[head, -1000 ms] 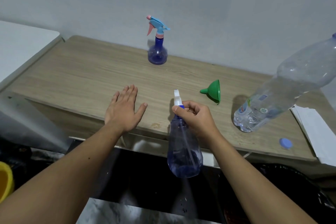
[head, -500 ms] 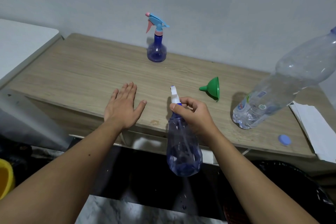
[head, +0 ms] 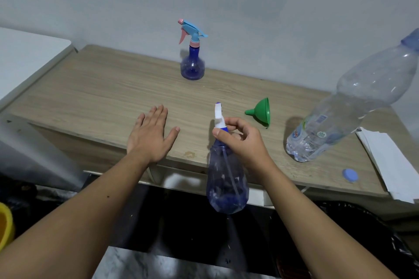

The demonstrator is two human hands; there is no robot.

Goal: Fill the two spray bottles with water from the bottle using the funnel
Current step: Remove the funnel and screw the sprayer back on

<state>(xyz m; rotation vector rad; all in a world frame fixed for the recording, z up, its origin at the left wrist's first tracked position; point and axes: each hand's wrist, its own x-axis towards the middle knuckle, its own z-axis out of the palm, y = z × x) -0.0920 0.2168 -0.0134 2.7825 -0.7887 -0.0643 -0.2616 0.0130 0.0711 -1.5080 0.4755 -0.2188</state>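
One spray bottle (head: 226, 179), right hand (head: 243, 142) gripping neck

Funnel (head: 260, 111) between spray bottle (head: 192, 61) and water bottle (head: 344, 106)

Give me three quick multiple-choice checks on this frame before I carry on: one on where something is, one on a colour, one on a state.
1. Where does the green funnel lie?
A. On its side on the wooden table, between the right hand and the water bottle
B. In a spray bottle's neck
C. On the floor

2. What colour is the loose cap near the table's front edge?
A. Red
B. Light blue
C. White

3. What is the left hand doing?
A. Gripping the funnel
B. Holding the water bottle
C. Resting flat on the table

Answers:
1 A: it lies tipped over, right of the right hand, left of the water bottle.
2 B: the cap is light blue.
3 C: fingers straight, palm down, holding nothing.
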